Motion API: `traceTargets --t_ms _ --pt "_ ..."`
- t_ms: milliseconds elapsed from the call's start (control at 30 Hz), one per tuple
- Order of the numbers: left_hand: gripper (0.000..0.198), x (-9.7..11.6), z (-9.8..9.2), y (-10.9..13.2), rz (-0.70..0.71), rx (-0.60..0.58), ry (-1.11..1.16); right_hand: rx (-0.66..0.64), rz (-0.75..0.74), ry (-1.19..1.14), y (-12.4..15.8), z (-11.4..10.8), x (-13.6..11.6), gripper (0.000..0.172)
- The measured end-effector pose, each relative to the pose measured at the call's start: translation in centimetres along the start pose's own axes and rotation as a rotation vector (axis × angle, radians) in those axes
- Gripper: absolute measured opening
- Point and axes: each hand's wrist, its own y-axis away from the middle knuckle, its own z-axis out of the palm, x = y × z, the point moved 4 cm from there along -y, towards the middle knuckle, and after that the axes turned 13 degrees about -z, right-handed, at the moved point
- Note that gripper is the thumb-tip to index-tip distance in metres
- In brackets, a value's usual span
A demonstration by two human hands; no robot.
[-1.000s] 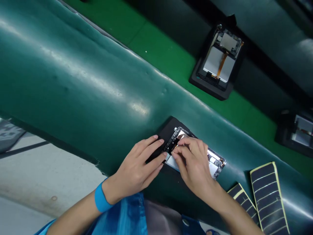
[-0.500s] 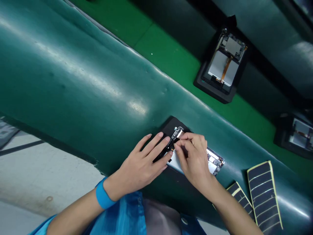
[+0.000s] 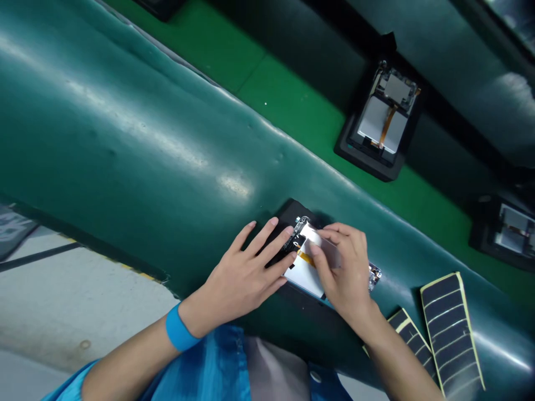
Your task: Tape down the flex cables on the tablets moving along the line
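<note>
An opened phone [image 3: 304,279] lies in front of me, showing a pale battery, an orange ribbon cable [image 3: 305,258] and bare circuit parts at its right end. Under its left end is a dark block [image 3: 291,210]. My left hand [image 3: 246,270], a blue band at its wrist, is spread flat with fingertips at the phone's left edge. Over the phone's middle is my right hand [image 3: 346,267], its thumb and bent fingers apart and touching the battery area near the ribbon cable. I see nothing between them. That hand hides the phone's right part.
Two black-lined strips with yellow edges [image 3: 452,334] lie on the green mat [image 3: 167,167] at my right. Beyond the mat's edge, another opened device [image 3: 382,122] sits in a black holder on the green surface, with a further one [image 3: 514,228] at far right.
My right hand has shifted slightly right and its pinch has opened, uncovering the orange ribbon cable and more of the battery. My left hand stays nearly in place.
</note>
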Motion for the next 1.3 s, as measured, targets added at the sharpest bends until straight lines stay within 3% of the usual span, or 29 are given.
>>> traceTargets --t_ms 167,300,400,500,600,733,933,1100,1200,1300 --pt "0.046 -0.4 0.2 -1.2 -0.047 -0.007 -0.012 0.063 0.042 0.084 2.3 -2.5 0.4 0.018" --pt "0.046 -1.2 -0.1 -1.7 -0.068 0.008 0.006 0.061 0.111 0.167 6.1 -4.1 1.3 0.020" --pt "0.047 -2.0 -0.9 -1.5 -0.062 0.064 0.024 0.045 0.243 0.239 9.7 -5.1 2.3 0.033" --pt "0.047 -2.2 -1.6 -1.1 0.007 0.100 0.043 0.038 0.417 0.227 13.0 -5.1 2.7 0.055" --pt "0.051 -1.0 -1.5 -0.7 0.174 0.044 0.036 0.046 0.500 0.107 14.7 -3.8 1.9 0.065" --pt "0.070 0.2 -0.1 0.7 0.399 -0.067 -0.056 0.091 0.462 -0.046 13.7 -1.6 0.5 0.068" --pt "0.066 -3.9 0.2 1.5 0.315 0.090 -0.250 -0.022 0.189 -0.262 8.2 0.5 0.1 0.072" --pt "0.063 -9.1 -1.4 -2.6 0.215 0.204 -0.259 0.037 0.186 -0.294 5.8 0.4 1.5 0.065" --pt "0.065 -12.0 -2.1 -7.7 0.210 0.127 -0.244 0.083 0.190 -0.300 5.3 0.2 2.5 0.062" --pt "0.063 -13.5 -3.1 -13.7 0.196 0.038 -0.231 0.118 0.198 -0.302 4.7 0.0 4.2 0.054"
